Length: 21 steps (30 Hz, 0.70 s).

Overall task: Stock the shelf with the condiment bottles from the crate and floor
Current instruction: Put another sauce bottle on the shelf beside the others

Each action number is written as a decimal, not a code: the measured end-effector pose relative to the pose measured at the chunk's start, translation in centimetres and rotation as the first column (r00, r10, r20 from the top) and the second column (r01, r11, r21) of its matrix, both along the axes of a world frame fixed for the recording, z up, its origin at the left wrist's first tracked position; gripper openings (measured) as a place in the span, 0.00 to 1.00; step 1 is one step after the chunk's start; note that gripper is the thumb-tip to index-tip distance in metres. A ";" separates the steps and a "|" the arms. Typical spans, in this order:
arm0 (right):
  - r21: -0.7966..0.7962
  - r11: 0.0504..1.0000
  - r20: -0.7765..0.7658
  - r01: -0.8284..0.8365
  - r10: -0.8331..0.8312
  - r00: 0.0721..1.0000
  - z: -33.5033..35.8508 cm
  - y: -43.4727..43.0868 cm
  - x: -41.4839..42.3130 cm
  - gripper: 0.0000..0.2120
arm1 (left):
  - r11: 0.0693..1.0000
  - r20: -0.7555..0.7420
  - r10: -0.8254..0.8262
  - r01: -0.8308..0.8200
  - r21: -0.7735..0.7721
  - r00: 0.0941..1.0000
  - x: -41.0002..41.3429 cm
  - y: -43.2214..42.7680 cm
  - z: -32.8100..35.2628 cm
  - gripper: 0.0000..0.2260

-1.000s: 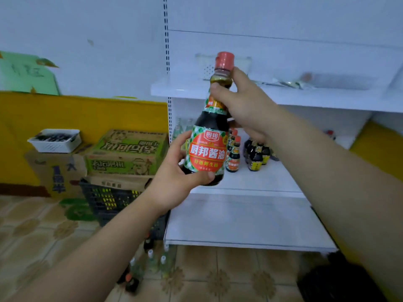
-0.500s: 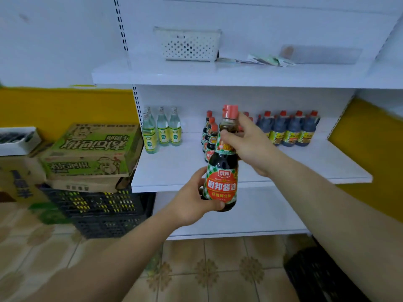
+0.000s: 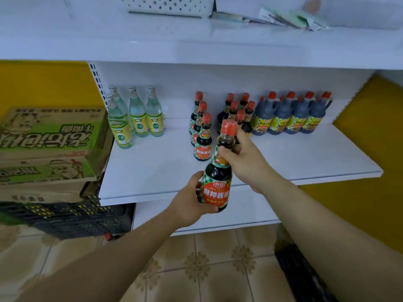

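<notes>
I hold a dark soy sauce bottle (image 3: 217,184) with a red cap and red-green label upright, just in front of the white middle shelf (image 3: 152,171). My left hand (image 3: 189,201) grips its lower body from the left. My right hand (image 3: 244,158) grips its neck just under the cap. On the shelf behind stand a row of matching soy bottles (image 3: 202,138), a second cluster of small dark bottles (image 3: 237,112), several dark jugs with handles (image 3: 290,114) and several clear bottles with yellow labels (image 3: 135,116).
A black crate (image 3: 72,216) sits on the tiled floor at the left under stacked green cardboard boxes (image 3: 50,144). A white basket (image 3: 170,5) and some packets lie on the top shelf. Something dark lies on the floor at the lower right (image 3: 301,275).
The view has drawn closer to the shelf and tilted down. The bottle, held in both hands the same way, now sits lower and nearer the shelf's front edge.
</notes>
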State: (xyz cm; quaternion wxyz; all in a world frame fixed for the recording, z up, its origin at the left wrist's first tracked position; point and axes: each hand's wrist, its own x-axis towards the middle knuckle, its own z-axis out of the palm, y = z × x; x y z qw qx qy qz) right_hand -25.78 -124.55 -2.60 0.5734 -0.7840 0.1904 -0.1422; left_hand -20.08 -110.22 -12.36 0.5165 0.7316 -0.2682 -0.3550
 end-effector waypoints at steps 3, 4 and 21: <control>-0.031 0.999 -0.022 -0.026 0.026 0.999 -1.6 -1.8 1.7 0.20 | 0.999 0.020 0.028 -0.028 0.034 0.999 1.2 -2.0 -1.2 0.37; -0.043 0.999 -0.026 -0.026 0.025 0.999 -1.8 -1.9 2.0 0.20 | 0.998 0.026 0.025 -0.027 0.051 0.999 1.4 -2.1 -1.3 0.37; -0.115 0.972 -0.136 -0.205 0.189 0.972 -13.1 -6.7 10.5 0.23 | 0.926 0.246 0.175 -0.244 0.289 0.953 8.3 -7.5 -10.8 0.36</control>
